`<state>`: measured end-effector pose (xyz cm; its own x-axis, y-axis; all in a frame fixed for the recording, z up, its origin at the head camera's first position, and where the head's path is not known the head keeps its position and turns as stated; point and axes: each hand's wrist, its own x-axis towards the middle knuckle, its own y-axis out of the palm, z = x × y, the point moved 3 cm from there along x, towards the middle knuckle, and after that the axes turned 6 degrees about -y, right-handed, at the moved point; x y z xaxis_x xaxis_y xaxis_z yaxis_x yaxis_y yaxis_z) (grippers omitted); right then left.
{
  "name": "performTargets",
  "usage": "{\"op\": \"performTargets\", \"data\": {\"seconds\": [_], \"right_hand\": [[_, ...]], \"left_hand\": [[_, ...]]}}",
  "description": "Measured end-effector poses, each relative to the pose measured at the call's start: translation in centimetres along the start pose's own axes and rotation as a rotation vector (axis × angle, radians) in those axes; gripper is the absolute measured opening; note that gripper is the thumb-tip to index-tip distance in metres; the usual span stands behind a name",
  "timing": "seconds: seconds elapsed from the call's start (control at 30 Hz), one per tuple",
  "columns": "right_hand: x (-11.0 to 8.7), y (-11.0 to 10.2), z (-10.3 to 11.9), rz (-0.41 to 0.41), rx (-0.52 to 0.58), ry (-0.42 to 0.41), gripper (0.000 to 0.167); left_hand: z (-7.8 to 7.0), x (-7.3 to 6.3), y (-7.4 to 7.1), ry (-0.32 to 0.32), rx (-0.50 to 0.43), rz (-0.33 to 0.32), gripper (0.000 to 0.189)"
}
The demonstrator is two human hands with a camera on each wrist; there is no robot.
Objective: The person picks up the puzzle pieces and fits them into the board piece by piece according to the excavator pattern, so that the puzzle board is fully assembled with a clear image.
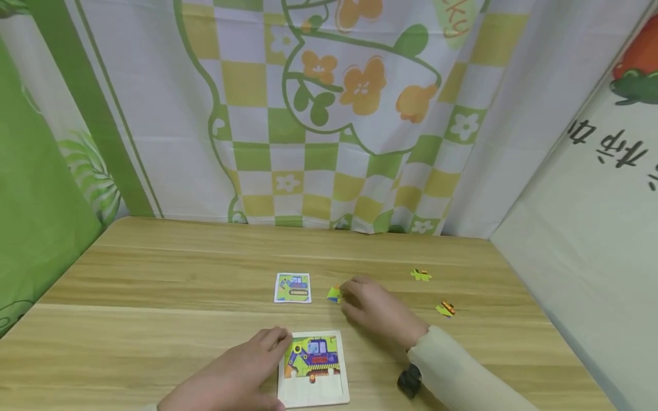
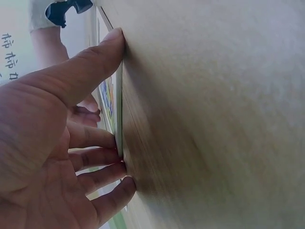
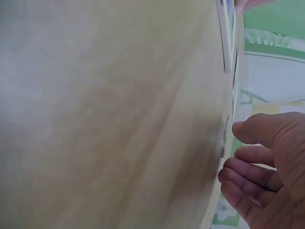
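A square wooden puzzle tray (image 1: 316, 394) lies near the table's front edge. Its upper part holds joined pieces showing a purple excavator (image 1: 319, 357); bare wood shows along the bottom. My left hand (image 1: 236, 365) holds the tray's left side, the thumb at the lower corner and the fingertips at the upper one. Beyond the tray, my right hand (image 1: 372, 308) hovers by a green and blue puzzle piece (image 1: 333, 294) on the table. In the right wrist view a gap parts the thumb (image 3: 252, 129) from the loosely bent fingers, and the piece (image 3: 225, 138) lies just past them.
A small square picture card (image 1: 293, 287) with the excavator lies behind the tray. Two loose puzzle pieces are at the right, a green one (image 1: 421, 275) farther back and a green and orange one (image 1: 445, 309) nearer. A patterned curtain (image 1: 334, 171) hangs behind the wooden table (image 1: 154, 274).
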<state>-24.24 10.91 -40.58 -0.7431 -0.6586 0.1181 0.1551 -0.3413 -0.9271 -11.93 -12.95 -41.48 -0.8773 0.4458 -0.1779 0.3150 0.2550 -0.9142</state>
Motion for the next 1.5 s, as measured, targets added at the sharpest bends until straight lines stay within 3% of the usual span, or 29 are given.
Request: {"op": "performTargets", "data": {"seconds": [0.17,0.4,0.63,0.83,1.07,1.27,1.5], "right_hand": [[0.9,0.4,-0.2,0.014,-0.007,0.007,0.033],[1.7,0.4,-0.1,0.04,-0.05,-0.027,0.028],[2.1,0.4,-0.1,0.048,-0.063,-0.069,0.023],[2.3,0.5,-0.1,0.053,-0.052,-0.067,0.023],[2.0,0.4,-0.2,0.051,-0.041,-0.076,0.023],[1.9,0.0,0.0,0.056,-0.041,-0.1,0.024],[1.7,-1.3,0.5,0.054,0.008,-0.04,0.03]], "left_hand": [[0.0,0.1,0.0,-0.001,-0.003,0.009,0.106],[0.2,0.4,0.3,0.009,0.087,0.028,0.106],[0.1,0.3,0.2,0.003,0.078,0.021,0.106],[0.1,0.2,0.1,-0.03,0.015,0.037,0.106],[0.1,0.3,0.3,0.019,0.094,0.024,0.107],[0.2,0.3,0.4,0.007,0.081,0.035,0.108],[0.0,0.2,0.3,0.019,0.085,0.015,0.107]]}}
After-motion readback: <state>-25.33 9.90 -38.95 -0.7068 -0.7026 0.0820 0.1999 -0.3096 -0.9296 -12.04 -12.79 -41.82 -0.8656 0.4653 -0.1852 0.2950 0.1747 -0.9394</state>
